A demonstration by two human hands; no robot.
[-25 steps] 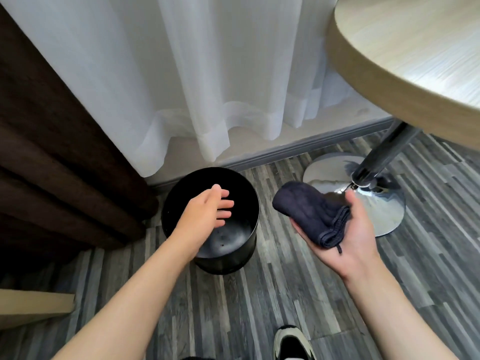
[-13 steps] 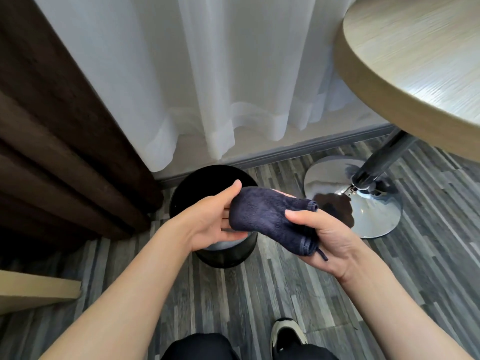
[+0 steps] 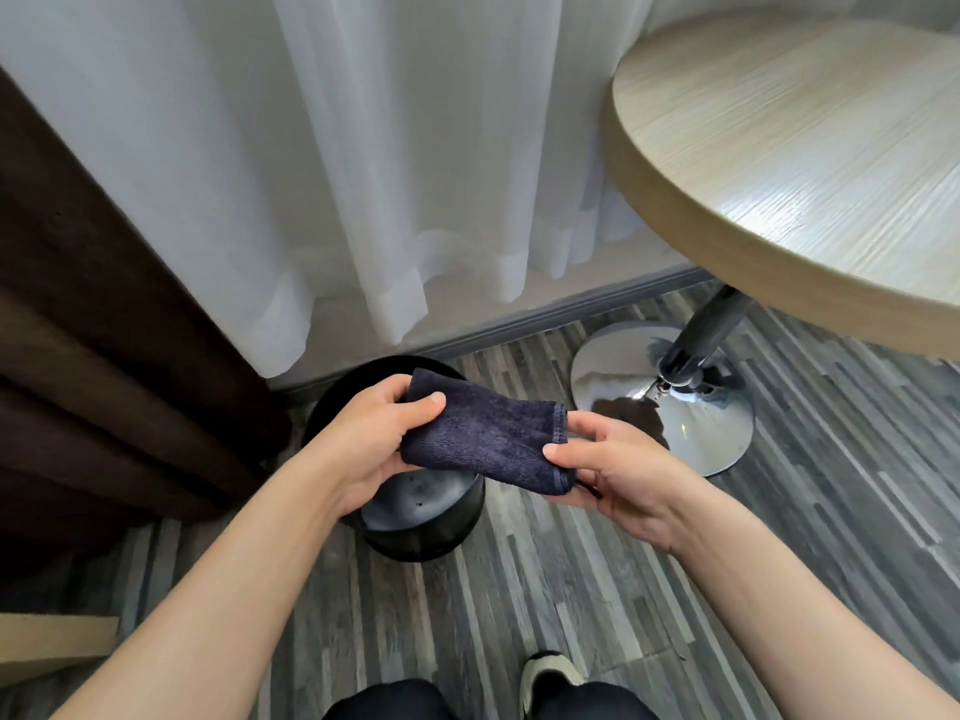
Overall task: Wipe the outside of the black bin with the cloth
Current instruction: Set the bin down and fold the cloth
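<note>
A dark blue folded cloth [image 3: 485,436] hangs in the air above the black bin [image 3: 426,532], which stands upright and open on the wooden floor. My left hand [image 3: 374,439] grips the cloth's left end, thumb on top. My right hand [image 3: 615,472] pinches its right end between thumb and fingers. Both hands and the cloth hide most of the bin's rim and inside; only its near wall and part of its floor show. The cloth does not touch the bin.
A round wooden table [image 3: 810,163] overhangs at the right on a dark pole with a shiny chrome base [image 3: 670,397]. White curtains [image 3: 363,174] hang behind the bin, a brown curtain [image 3: 93,356] at the left. My shoe [image 3: 548,678] is near the bottom edge.
One second ago only my right hand held the cloth, with my left hand open over the bin. My left hand has since closed on the cloth's left end, and both hands spread it.
</note>
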